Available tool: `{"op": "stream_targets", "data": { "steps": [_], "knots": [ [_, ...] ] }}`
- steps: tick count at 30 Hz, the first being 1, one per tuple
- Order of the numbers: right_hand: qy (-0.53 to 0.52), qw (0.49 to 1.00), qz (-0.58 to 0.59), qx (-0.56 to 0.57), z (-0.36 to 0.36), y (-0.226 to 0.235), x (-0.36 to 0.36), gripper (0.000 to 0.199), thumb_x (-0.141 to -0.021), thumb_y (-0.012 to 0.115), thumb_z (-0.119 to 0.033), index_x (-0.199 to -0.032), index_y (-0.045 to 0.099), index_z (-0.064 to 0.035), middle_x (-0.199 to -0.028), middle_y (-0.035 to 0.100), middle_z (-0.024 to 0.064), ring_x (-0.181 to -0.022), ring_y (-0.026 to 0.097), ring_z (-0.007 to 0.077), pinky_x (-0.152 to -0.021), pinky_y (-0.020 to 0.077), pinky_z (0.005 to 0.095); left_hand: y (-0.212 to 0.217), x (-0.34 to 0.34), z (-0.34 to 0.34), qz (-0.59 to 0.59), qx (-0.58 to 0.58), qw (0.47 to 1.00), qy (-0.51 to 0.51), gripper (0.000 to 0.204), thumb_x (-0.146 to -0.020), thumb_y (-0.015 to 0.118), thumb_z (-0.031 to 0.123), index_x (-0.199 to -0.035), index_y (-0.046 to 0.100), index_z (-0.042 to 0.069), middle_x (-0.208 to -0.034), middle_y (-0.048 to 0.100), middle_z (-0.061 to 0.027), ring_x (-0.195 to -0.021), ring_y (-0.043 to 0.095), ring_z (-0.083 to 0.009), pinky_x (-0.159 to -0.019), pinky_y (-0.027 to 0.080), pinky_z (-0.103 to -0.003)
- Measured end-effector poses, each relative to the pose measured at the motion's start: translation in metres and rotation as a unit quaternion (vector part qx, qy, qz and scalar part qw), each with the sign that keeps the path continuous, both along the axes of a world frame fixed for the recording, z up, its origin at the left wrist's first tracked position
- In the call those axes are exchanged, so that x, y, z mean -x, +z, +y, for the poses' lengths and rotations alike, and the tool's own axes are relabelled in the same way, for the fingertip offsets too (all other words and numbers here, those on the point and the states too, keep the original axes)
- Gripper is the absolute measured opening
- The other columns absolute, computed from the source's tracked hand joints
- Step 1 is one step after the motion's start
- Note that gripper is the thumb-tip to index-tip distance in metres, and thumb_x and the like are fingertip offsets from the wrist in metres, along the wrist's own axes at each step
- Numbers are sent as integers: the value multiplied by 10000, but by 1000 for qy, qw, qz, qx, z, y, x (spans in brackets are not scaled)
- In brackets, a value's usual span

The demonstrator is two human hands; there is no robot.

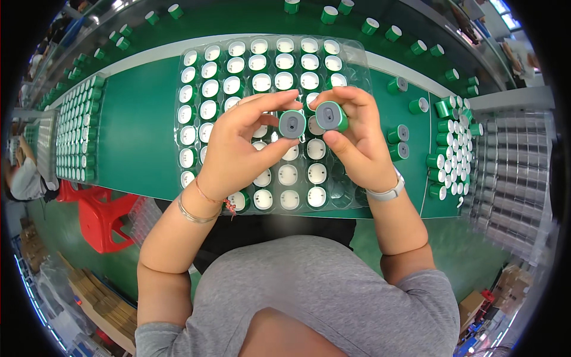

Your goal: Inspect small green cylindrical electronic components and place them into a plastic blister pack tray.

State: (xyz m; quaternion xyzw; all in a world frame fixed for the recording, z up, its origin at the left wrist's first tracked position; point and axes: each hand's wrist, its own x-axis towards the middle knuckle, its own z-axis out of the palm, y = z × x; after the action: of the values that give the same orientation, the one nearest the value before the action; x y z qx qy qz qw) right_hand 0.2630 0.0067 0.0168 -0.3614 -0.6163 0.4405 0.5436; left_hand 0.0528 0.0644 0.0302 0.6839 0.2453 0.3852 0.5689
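My left hand (pixel 241 140) is closed round a small green casing with a dark grey end cap (pixel 292 125), its grey face turned up toward me. Beside it, my right hand (pixel 357 131) grips a second green casing with a grey end (pixel 329 116), tilted slightly. The two casings are close together above a clear plastic tray (pixel 348 53). Rows of green casings with white, open-looking ends (pixel 284 80) fill most of the tray's pockets. My hands hide some pockets in the middle.
On the green table (pixel 137 143), several grey-ended casings (pixel 398 134) lie right of the tray. A cluster of white-ended casings (pixel 455 149) stands farther right, by stacked clear trays (pixel 505 160). Another filled tray (pixel 77 131) is at left. A red stool (pixel 101 220) stands below; casings dot the far belt.
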Motion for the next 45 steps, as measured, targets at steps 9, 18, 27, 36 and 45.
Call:
{"op": "stream_targets", "data": {
  "steps": [9,18,27,36,45],
  "knots": [
    [-9,998,-47,-29,2,4,6,634,-804,606,151,-1370,377,-23,-1292,570,189,-1250,545,282,-1066,403,409,-1,-1,1,9,-54,997,50,526,-749,753,-29,-1255,635,54,-1145,678,-83,-1043,646,-169,-833,548,-287],
    [-7,999,-51,-8,1,3,7,627,-803,594,165,-1367,394,-19,-1300,563,189,-1285,524,293,-1085,405,418,-2,-1,2,33,-135,987,81,378,-718,758,-18,-1080,714,85,-1113,700,-70,-982,668,-191,-767,550,-286],
    [-8,999,-53,7,0,3,7,617,-805,606,156,-1360,400,-16,-1302,562,188,-1267,536,280,-1076,416,407,-5,-2,2,36,-161,982,95,364,-696,742,-34,-1039,713,86,-1085,708,-77,-999,676,-227,-855,530,-317],
    [-4,998,-50,26,0,6,6,590,-811,617,141,-1343,412,-10,-1294,570,187,-1247,548,265,-1055,433,392,-2,-3,1,37,-176,979,101,342,-694,749,-33,-1017,710,71,-1055,711,-86,-999,677,-237,-867,529,-329],
    [-16,997,60,37,3,8,-2,409,-888,622,26,-1272,486,-7,-1250,581,161,-1203,578,283,-1001,471,390,6,2,-2,126,-325,929,122,330,-686,741,-32,-990,707,92,-1029,711,-48,-1027,658,-241,-935,486,-361]
  ]
}}
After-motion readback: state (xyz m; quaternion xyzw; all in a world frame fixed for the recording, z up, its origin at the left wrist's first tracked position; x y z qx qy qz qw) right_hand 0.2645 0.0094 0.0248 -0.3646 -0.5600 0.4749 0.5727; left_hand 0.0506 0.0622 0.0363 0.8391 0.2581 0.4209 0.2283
